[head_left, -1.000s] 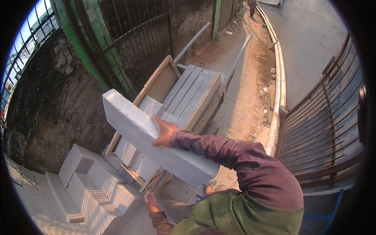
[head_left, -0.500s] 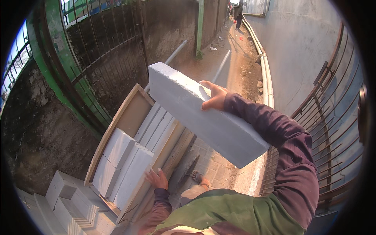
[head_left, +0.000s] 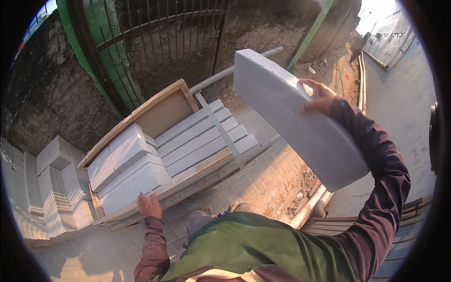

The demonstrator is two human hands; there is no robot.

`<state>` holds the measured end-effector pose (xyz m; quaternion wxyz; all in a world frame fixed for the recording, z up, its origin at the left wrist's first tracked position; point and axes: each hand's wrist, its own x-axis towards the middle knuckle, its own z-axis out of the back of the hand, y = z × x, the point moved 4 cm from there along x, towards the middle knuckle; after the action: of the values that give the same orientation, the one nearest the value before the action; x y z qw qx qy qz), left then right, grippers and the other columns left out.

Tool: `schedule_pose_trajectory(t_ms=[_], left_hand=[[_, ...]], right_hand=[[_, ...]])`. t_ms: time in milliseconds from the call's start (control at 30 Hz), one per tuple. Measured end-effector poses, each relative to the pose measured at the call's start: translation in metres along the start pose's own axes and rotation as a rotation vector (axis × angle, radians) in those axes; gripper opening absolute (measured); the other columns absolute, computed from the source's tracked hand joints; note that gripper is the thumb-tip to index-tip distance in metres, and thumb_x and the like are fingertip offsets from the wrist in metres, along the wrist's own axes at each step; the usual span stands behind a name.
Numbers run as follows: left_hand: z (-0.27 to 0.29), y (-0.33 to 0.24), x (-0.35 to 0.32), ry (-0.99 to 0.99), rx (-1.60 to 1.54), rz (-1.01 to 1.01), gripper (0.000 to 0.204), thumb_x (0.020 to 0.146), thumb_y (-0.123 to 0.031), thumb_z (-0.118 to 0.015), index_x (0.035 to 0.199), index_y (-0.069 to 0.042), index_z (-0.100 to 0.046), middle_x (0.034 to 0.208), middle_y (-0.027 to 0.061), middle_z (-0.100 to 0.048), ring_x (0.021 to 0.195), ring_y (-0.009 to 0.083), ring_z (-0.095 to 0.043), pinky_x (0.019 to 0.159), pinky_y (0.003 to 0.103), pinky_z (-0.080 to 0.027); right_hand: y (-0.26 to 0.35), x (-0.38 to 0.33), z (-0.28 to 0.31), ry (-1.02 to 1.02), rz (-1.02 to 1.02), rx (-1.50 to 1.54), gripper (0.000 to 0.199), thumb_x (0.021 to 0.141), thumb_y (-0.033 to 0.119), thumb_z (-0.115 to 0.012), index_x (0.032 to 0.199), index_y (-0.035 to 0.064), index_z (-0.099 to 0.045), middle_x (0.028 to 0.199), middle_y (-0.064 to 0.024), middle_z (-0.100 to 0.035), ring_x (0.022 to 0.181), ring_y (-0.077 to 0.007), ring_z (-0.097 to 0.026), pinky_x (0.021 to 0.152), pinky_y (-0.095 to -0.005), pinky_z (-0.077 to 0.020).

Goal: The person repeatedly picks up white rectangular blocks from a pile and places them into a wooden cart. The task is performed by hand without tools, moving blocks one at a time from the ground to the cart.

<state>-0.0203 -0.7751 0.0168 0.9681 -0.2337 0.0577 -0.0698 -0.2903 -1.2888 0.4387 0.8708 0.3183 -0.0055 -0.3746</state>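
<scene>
Right hand point(head_left: 320, 96) is raised w/ its grip clamped on a long white rectangular aerated-concrete block point(head_left: 300, 117), fingers hooked into a cut-out handhold near the block's upper face. Block is up in the air on the person's right, tilted, well apart from everything below; nothing else supports it that I can see.

Left hand point(head_left: 149, 206) is down low, grip apart, palm flat w/ fingers spread, touching the near edge of the flat wooden hand cart point(head_left: 159, 110) beside the stacked white blocks on the cart point(head_left: 141, 167). It holds nothing.

Progress, judged from how things lie: the cart carries a good number of blocks laid side by side, approx. two groups, w/ the far end by the wooden headboard bare. A separate stack of white blocks on the ground point(head_left: 51, 183) sits at left, against the dark stone wall point(head_left: 51, 103). So at least one block is off both piles and in hand; most are resting on cart or ground. Can't tell from this view which pile is growing and which shrinking.

Around: black iron railing w/ green posts point(head_left: 155, 42) behind the cart, brick paving point(head_left: 277, 169) underfoot, pale pipe point(head_left: 307, 207) along the kerb.
</scene>
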Motion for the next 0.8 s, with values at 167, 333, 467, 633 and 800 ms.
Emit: schedule_pose_trajectory(t_ms=[167,333,467,633,800], left_hand=[[-0.004,-0.121,-0.024,-0.283,-0.125,-0.105,0.063,0.096,-0.039,-0.05,0.144,-0.001,-0.034,0.143,0.0242,-0.042,0.136,0.0448,-0.032,0.111,0.058,-0.02],[0.008,-0.333,-0.096,-0.364,-0.745,-0.536,0.055,0.093,-0.032,-0.061,0.132,0.005,-0.047,0.122,0.0248,-0.058,0.112,0.0417,-0.057,0.097,0.043,-0.045],[-0.041,-0.453,-0.115,-0.166,-0.714,-0.693,0.046,0.086,-0.025,-0.069,0.119,0.005,-0.056,0.111,0.0221,-0.064,0.102,0.0373,-0.063,0.089,0.042,-0.051],[-0.134,-0.504,-0.122,-0.003,-0.624,-0.599,0.051,0.081,-0.029,-0.073,0.118,0.002,-0.059,0.114,0.0188,-0.063,0.107,0.0339,-0.061,0.093,0.043,-0.049],[-0.184,-0.565,-0.117,0.171,-0.423,-0.863,0.076,0.074,-0.038,-0.077,0.136,-0.006,-0.046,0.144,0.0202,-0.039,0.136,0.0362,-0.033,0.112,0.051,-0.028]], right_hand=[[-0.038,0.109,0.033,0.231,0.101,-0.206,0.089,0.065,0.009,-0.072,0.145,0.0013,-0.036,0.107,-0.0172,-0.065,0.093,-0.0204,-0.064,0.087,-0.0308,-0.0499],[-0.101,0.219,0.022,0.523,0.252,-0.255,0.092,0.064,0.019,-0.074,0.146,0.0028,-0.036,0.118,-0.0209,-0.062,0.105,-0.0251,-0.062,0.096,-0.0322,-0.0465],[-0.161,0.29,-0.011,0.712,0.308,-0.32,0.091,0.066,0.022,-0.075,0.146,0.0019,-0.037,0.122,-0.0191,-0.06,0.108,-0.0241,-0.061,0.097,-0.0327,-0.0462],[-0.236,0.363,-0.055,1.06,0.126,-0.008,0.083,0.072,0.02,-0.07,0.146,0.0035,-0.036,0.128,-0.0154,-0.057,0.113,-0.0216,-0.059,0.099,-0.0335,-0.045],[-0.253,0.407,-0.092,1.306,-0.052,0.188,0.074,0.077,0.022,-0.063,0.145,0.0043,-0.037,0.129,-0.0138,-0.056,0.115,-0.0231,-0.058,0.099,-0.0352,-0.0455]])
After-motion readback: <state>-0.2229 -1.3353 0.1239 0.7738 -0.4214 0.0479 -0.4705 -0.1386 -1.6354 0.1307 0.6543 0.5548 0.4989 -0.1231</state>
